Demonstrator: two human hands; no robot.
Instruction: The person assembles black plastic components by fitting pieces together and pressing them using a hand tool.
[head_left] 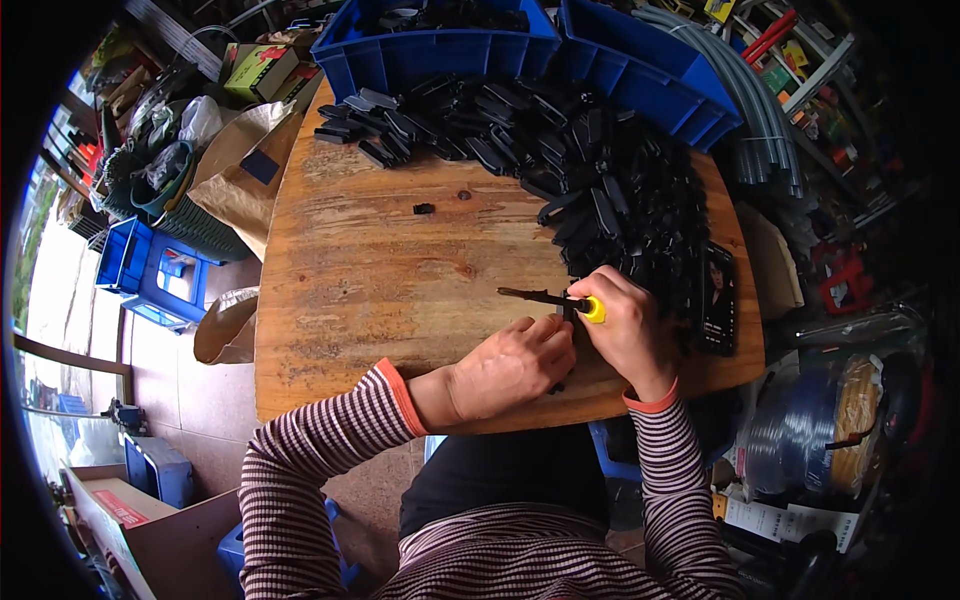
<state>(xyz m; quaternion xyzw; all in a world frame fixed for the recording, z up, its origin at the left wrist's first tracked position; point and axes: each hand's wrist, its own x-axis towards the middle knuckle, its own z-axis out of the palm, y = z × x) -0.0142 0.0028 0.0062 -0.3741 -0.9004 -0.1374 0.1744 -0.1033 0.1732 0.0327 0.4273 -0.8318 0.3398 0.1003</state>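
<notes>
Near the front right of the wooden table [370, 260], my two hands meet. My right hand [632, 325] is closed round a tool with a yellow handle [596, 310]; its narrow, dark, brownish blade points left above the left hand's fingertips. My left hand [512, 362] is closed, its fingers pinching a small black plastic part [568, 308] that is mostly hidden between both hands. Just beyond them, a large heap of long black plastic pieces [600, 195] curves along the table's far and right sides.
Two blue crates [435, 55] stand at the far edge, one holding black pieces. A lit phone [718, 300] lies at the right edge. One small black scrap [424, 209] rests mid-table. Paper bags [235, 165] flank the left; tubing coils [800, 430] stand on the right.
</notes>
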